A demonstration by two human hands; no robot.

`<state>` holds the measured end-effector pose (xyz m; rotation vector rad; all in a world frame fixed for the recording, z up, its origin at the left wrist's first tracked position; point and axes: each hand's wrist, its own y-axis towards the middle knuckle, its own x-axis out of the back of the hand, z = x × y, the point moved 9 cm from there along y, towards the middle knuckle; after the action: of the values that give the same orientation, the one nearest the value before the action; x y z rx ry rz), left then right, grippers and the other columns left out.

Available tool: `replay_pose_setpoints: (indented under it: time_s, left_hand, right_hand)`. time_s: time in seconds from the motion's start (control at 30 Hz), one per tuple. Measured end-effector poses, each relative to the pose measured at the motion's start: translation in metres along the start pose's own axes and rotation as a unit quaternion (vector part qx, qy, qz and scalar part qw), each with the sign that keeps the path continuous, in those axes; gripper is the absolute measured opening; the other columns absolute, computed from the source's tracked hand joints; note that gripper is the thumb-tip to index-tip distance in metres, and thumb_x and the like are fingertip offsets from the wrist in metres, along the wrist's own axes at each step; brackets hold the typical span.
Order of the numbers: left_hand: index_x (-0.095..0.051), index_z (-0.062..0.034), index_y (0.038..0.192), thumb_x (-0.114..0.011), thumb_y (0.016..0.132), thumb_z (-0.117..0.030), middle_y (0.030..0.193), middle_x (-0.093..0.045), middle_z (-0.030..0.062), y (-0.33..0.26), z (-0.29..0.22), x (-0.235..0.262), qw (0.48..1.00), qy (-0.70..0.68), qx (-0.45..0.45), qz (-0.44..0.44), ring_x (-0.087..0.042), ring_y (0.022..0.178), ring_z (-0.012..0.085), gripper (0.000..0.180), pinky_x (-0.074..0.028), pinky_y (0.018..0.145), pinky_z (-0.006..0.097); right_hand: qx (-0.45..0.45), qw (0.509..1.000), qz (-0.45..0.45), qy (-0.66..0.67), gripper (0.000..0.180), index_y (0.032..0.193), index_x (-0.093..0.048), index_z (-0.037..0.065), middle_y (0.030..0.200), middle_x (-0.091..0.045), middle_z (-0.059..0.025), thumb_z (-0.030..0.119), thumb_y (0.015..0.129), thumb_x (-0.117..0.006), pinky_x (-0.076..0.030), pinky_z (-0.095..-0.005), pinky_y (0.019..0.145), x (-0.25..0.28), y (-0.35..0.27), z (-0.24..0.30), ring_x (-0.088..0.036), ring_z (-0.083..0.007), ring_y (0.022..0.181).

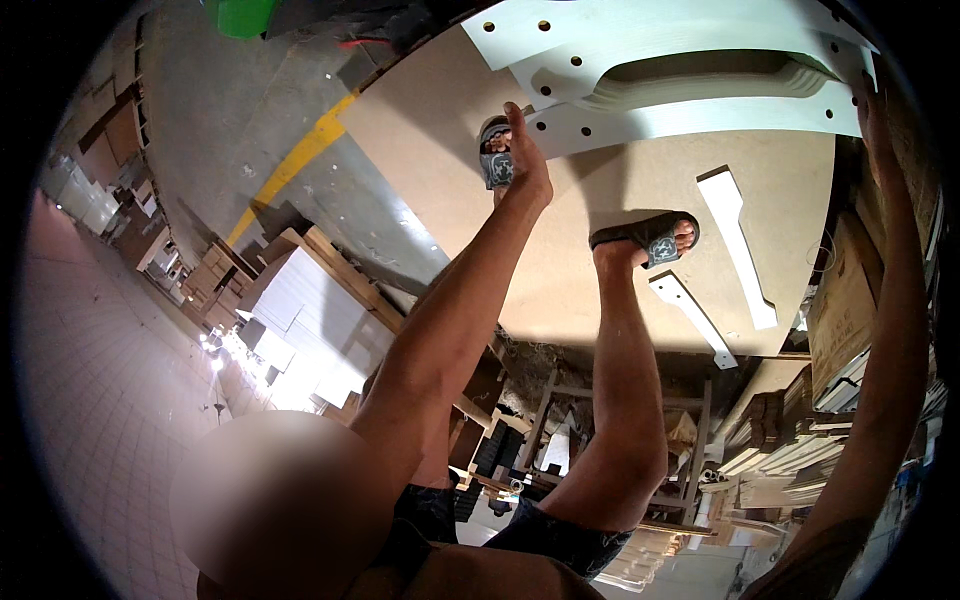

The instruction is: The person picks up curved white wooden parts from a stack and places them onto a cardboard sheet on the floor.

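Note:
A stack of white curved panels with several dark round holes spans the upper right, their curved edges layered one over another. My left hand is at the left end of the nearest panel, its thumb raised and its palm against the end; its other fingers are mostly hidden. At the opposite end, my right hand presses along the panels' edge, partly lost in the dark rim. The panels are between both hands. Below them, a longer white shaped piece and a shorter white piece with small holes lie on a brown board.
My feet, in grey sandals, stand on the board. White-topped stacks are at the left, beyond a yellow floor line. Cardboard and piled wooden strips line the right. A wooden frame stands below the board.

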<state>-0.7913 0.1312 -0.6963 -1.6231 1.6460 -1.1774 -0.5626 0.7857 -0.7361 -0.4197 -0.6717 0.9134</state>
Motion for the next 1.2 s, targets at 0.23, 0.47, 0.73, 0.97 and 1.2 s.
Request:
replay_pose_setpoints:
  time_s: [0.23, 0.47, 0.73, 0.97, 1.2]
  left_hand:
    - [-0.023, -0.0088, 0.159, -0.038, 0.086, -0.087, 0.161, -0.032, 0.0122, -0.006, 0.013, -0.014, 0.999, 0.04, 0.011, -0.008, -0.03, 0.149, 0.0257, 0.108, -0.019, 0.124, 0.04]
    - [-0.014, -0.0088, 0.161, -0.037, 0.085, -0.088, 0.166, -0.021, 0.0148, 0.024, 0.0, 0.019, 1.0, 0.015, 0.006, -0.019, -0.022, 0.152, 0.0288, 0.112, -0.015, 0.125, 0.04]
    - [-0.011, -0.0085, 0.162, -0.036, 0.083, -0.091, 0.167, -0.017, 0.016, -0.036, -0.004, -0.021, 0.991, 0.107, 0.065, -0.044, -0.022, 0.152, 0.0306, 0.116, -0.016, 0.125, 0.039]
    - [-0.026, -0.0046, 0.158, -0.03, 0.087, -0.088, 0.163, -0.03, 0.0152, -0.017, -0.017, -0.028, 0.995, 0.094, -0.021, 0.018, -0.027, 0.15, 0.0281, 0.11, -0.018, 0.124, 0.039]
    - [-0.042, -0.0075, 0.151, -0.029, 0.09, -0.086, 0.156, -0.043, 0.0085, 0.005, -0.021, -0.028, 0.985, -0.087, 0.066, 0.13, -0.038, 0.144, 0.0269, 0.101, -0.024, 0.121, 0.04]
  right_hand:
    - [0.021, 0.999, -0.013, 0.022, 0.064, 0.15, -0.036, -0.004, 0.148, -0.045, -0.0239, 0.039, 0.102, -0.038, -0.035, -0.0484, 0.115, 0.003, -0.03, 0.024, -0.046, -0.0367, 0.134]
    - [0.014, 0.997, -0.036, 0.064, 0.063, 0.145, -0.041, -0.008, 0.143, -0.048, -0.023, 0.035, 0.1, -0.039, -0.036, -0.0469, 0.114, -0.039, -0.037, 0.056, -0.048, -0.0357, 0.13]
    - [0.024, 0.999, -0.001, 0.031, 0.07, 0.15, -0.035, -0.005, 0.151, -0.042, -0.0223, 0.043, 0.1, -0.048, -0.034, -0.0444, 0.116, 0.003, -0.007, 0.014, -0.045, -0.0374, 0.133]
    - [0.017, 0.999, -0.009, 0.028, 0.069, 0.151, -0.034, -0.003, 0.152, -0.041, -0.0213, 0.043, 0.101, -0.047, -0.033, -0.0443, 0.117, 0.003, -0.007, 0.015, -0.044, -0.0365, 0.135]
    - [0.023, 0.999, 0.001, 0.046, 0.068, 0.152, -0.034, -0.002, 0.153, -0.04, -0.0203, 0.043, 0.102, -0.047, -0.033, -0.0442, 0.118, -0.014, 0.001, 0.022, -0.043, -0.0357, 0.136]
